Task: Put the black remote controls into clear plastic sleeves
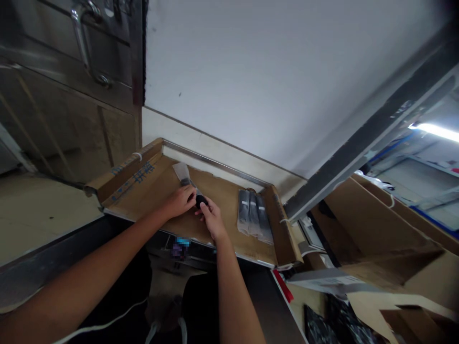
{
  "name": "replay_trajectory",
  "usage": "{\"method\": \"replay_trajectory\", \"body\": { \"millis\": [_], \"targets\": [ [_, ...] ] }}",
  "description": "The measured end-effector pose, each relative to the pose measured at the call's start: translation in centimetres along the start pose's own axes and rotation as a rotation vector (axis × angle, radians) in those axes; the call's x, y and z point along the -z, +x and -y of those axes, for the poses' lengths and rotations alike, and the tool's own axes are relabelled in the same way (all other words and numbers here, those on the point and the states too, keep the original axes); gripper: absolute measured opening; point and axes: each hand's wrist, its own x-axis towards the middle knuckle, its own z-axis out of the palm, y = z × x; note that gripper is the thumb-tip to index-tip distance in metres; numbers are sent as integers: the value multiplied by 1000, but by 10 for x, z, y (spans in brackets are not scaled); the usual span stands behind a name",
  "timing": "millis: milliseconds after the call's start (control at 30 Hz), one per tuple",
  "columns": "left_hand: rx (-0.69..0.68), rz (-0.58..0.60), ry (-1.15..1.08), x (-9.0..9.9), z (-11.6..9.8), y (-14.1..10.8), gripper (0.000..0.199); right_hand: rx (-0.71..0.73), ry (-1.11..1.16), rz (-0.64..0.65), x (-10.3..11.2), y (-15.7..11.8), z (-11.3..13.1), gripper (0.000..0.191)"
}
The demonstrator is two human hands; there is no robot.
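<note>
The person's left hand (180, 201) was closed in a narrow grip on a clear plastic bag (181, 173), and the right hand (212, 219) was pinched narrowly around a small black object (201, 201) at the bag's end. Both hands were close together above the floor of an open cardboard carton (218, 191), and the black object sat between them. Whether it was inside the bag could not be told.

Inside the carton, to the right of the hands, lay three dark items in clear sleeves (253, 215), side by side, each with a small white label too blurred to read. Blue printed characters (142, 173) ran along the carton's left flap, but these were also unreadable, and no brand could be made out.

A white wall (268, 81) rose behind the carton, with a metal trim strip (215, 162) along its back edge. A steel cabinet handle (84, 43) showed to the carton's upper left, and a pale floor (39, 220) lay to its left. Folded cardboard sheets (376, 229) were piled to its right, beyond which a fluorescent tube (435, 132) shone.
</note>
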Motion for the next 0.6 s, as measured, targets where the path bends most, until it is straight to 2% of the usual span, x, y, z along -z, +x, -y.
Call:
{"method": "replay_trajectory", "body": {
  "millis": [233,433,500,600],
  "targets": [
    [-47,-14,-45,-6,-3,-3,8,14,-90,-40,-4,3,-7,51],
    [-11,-49,-91,-7,-9,-5,8,-20,-95,-63,-4,2,-5,28],
    [-11,-43,-93,-7,-10,-5,8,-27,-101,-80,-5,3,-5,30],
    [-46,-10,-84,-7,-12,-6,8,1,-135,-134,-7,5,-5,44]
  ]
}}
